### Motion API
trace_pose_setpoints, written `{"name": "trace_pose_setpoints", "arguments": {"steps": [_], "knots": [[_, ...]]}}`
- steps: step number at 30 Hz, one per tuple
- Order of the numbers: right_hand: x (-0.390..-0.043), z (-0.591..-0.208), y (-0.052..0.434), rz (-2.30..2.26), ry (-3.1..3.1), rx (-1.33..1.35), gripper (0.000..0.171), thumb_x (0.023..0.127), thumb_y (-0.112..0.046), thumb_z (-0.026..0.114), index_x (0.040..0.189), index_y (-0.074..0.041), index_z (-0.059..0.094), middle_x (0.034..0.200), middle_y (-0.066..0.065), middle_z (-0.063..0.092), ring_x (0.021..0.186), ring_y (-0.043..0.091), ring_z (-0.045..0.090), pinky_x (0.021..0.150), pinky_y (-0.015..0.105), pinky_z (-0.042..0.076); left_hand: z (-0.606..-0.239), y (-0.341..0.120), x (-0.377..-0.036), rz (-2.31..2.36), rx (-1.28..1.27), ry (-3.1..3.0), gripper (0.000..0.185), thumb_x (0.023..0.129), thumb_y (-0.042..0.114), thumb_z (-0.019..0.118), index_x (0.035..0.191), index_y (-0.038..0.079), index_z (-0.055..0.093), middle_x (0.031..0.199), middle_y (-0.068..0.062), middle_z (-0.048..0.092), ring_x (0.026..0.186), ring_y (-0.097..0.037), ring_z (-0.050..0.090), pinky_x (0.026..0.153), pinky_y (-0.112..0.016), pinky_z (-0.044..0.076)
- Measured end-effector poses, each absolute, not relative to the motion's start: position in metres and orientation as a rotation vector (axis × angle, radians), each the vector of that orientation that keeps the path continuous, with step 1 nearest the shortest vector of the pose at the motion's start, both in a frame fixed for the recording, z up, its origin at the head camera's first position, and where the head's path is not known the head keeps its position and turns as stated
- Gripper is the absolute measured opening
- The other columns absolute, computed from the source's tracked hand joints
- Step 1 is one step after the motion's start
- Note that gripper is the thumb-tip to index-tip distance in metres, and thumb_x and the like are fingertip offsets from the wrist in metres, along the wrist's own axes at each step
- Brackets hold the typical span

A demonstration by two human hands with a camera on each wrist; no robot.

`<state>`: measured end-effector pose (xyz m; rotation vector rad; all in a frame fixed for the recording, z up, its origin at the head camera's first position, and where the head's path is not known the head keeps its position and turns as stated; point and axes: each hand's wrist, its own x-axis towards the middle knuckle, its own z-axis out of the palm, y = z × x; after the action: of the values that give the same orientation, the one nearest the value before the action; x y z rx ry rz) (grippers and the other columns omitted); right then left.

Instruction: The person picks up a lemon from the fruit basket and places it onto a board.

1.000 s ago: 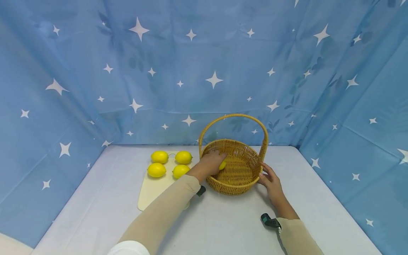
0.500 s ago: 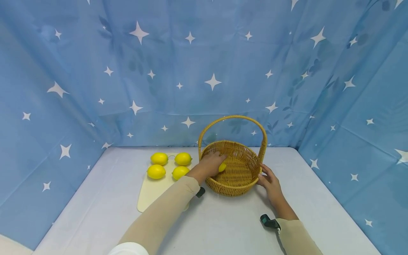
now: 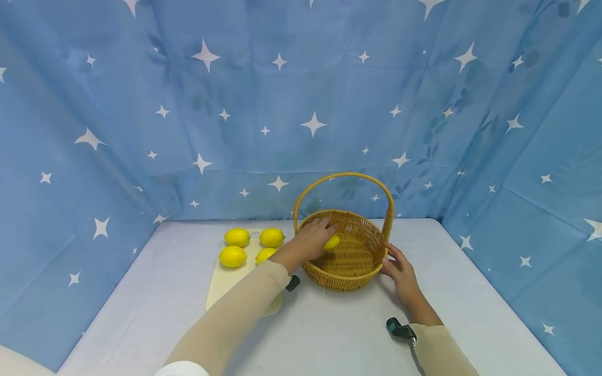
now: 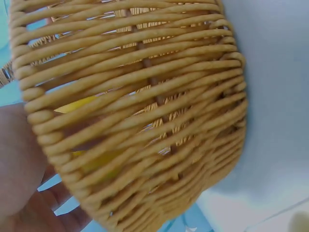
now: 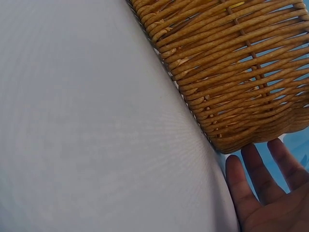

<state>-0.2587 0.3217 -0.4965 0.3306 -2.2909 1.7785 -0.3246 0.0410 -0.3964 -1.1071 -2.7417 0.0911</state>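
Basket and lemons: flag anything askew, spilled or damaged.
Nothing stands out. The wicker basket sits upright on the table, its weave intact. The left hand holds a lemon inside it; the right hand rests against its side. Four lemons lie on the board.

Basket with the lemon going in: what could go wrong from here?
The left hand holds the lemon just inside the near wall of the basket; catching the rim while pulling out may tip it. The right hand only rests flat against the side, so the basket could slide.
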Motion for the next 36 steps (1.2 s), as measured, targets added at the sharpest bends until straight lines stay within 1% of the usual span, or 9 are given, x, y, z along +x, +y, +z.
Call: {"name": "trace_pose_setpoints", "arguments": {"steps": [4,8,14,19,23,26,28,31,36], "knots": [[-0.253,-0.486,0.317,1.796,-2.298,0.329,0.055,0.103,-0.019,0.049,0.154,-0.011,0.028,0.149,0.022,0.032,0.12,0.037,0.051,0.087,0.038,0.053,-0.394,0.033,-0.319,0.009,-1.144,-2.704,0.065,0.092,0.005,0.066,0.149,0.019,0.041,0.13,-0.006,0.045,0.107,-0.019,0.046,0.083,-0.031,0.046],[-0.243,-0.472,0.31,1.802,-2.304,0.333,0.055,0.103,-0.015,0.049,0.153,-0.005,0.027,0.147,0.026,0.032,0.119,0.047,0.049,0.088,0.044,0.052,-0.389,0.027,-0.31,-0.038,-1.18,-2.665,0.065,0.088,0.0,0.068,0.146,0.016,0.044,0.126,-0.005,0.045,0.104,-0.019,0.045,0.082,-0.03,0.045],[-0.242,-0.469,0.31,1.785,-2.331,0.313,0.056,0.104,-0.019,0.049,0.153,-0.006,0.027,0.149,0.025,0.03,0.124,0.045,0.046,0.087,0.036,0.053,-0.383,0.021,-0.297,-0.009,-1.222,-2.619,0.066,0.085,0.005,0.073,0.145,0.015,0.046,0.12,-0.003,0.046,0.098,-0.017,0.044,0.079,-0.028,0.044],[-0.252,-0.483,0.316,1.802,-2.315,0.316,0.056,0.104,-0.018,0.049,0.154,-0.009,0.026,0.15,0.024,0.03,0.124,0.043,0.046,0.086,0.035,0.054,-0.379,0.015,-0.287,-0.011,-1.25,-2.596,0.061,0.086,0.005,0.073,0.142,0.015,0.05,0.117,-0.001,0.046,0.098,-0.017,0.042,0.079,-0.027,0.042],[-0.258,-0.492,0.32,1.786,-2.301,0.321,0.055,0.104,-0.02,0.049,0.154,-0.013,0.028,0.15,0.022,0.032,0.12,0.027,0.053,0.084,0.03,0.054,-0.376,0.009,-0.28,-0.021,-1.26,-2.572,0.058,0.087,0.002,0.071,0.139,0.017,0.052,0.115,-0.001,0.046,0.098,-0.017,0.043,0.077,-0.027,0.042],[-0.259,-0.494,0.32,1.779,-2.293,0.329,0.055,0.104,-0.021,0.049,0.154,-0.014,0.028,0.149,0.021,0.033,0.115,0.015,0.055,0.084,0.029,0.054,-0.374,0.005,-0.274,-0.027,-1.27,-2.554,0.057,0.086,-0.001,0.07,0.137,0.017,0.053,0.119,-0.003,0.046,0.104,-0.018,0.044,0.079,-0.028,0.044],[-0.259,-0.495,0.32,1.78,-2.291,0.324,0.054,0.103,-0.022,0.05,0.153,-0.015,0.029,0.148,0.02,0.034,0.113,0.011,0.055,0.084,0.029,0.054,-0.373,0.001,-0.27,-0.032,-1.281,-2.541,0.057,0.085,-0.001,0.071,0.136,0.017,0.053,0.123,-0.004,0.046,0.107,-0.02,0.045,0.08,-0.028,0.045],[-0.259,-0.494,0.319,1.782,-2.291,0.317,0.054,0.103,-0.023,0.05,0.153,-0.015,0.03,0.148,0.019,0.034,0.114,0.011,0.054,0.084,0.028,0.054,-0.372,-0.004,-0.264,-0.038,-1.294,-2.511,0.057,0.083,-0.001,0.071,0.135,0.017,0.054,0.125,-0.005,0.046,0.108,-0.02,0.045,0.079,-0.027,0.045],[-0.26,-0.496,0.32,1.78,-2.287,0.334,0.054,0.104,-0.021,0.049,0.153,-0.014,0.029,0.149,0.021,0.034,0.115,0.013,0.054,0.083,0.026,0.053,-0.372,-0.014,-0.255,-0.052,-1.298,-2.476,0.055,0.084,-0.003,0.07,0.133,0.017,0.056,0.12,-0.004,0.048,0.1,-0.019,0.047,0.077,-0.027,0.044]]}}
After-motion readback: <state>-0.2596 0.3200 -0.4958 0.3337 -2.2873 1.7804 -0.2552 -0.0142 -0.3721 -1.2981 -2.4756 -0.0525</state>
